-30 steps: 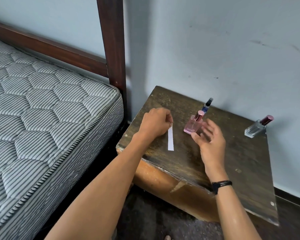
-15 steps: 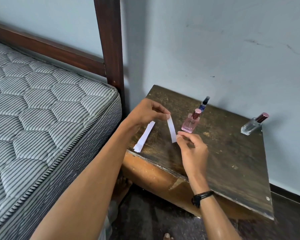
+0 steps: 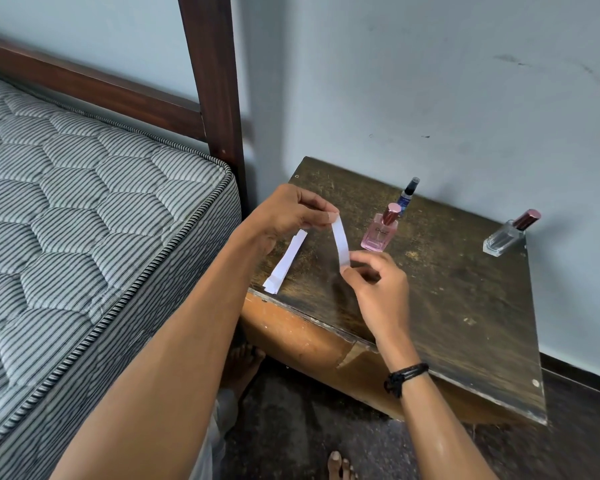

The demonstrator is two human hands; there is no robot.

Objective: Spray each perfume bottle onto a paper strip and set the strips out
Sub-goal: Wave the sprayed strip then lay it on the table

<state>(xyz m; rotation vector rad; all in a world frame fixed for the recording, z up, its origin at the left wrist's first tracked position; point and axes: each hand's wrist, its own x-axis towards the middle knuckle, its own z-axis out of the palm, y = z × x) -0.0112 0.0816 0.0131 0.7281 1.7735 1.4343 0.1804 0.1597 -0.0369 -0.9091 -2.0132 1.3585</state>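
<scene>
A person's left hand (image 3: 291,213) and right hand (image 3: 374,282) hold one narrow white paper strip (image 3: 340,244) above a worn dark wooden counter (image 3: 447,306). Each grip pinches one end of the strip. Spare white strips (image 3: 284,261) lie at the counter's near left edge. A square pink glass perfume bottle (image 3: 380,233) stands just beyond the right hand, with a slim blue spray vial (image 3: 407,194) behind it. A careless reach could topple the pink bottle, and a brush could sweep the spares off.
</scene>
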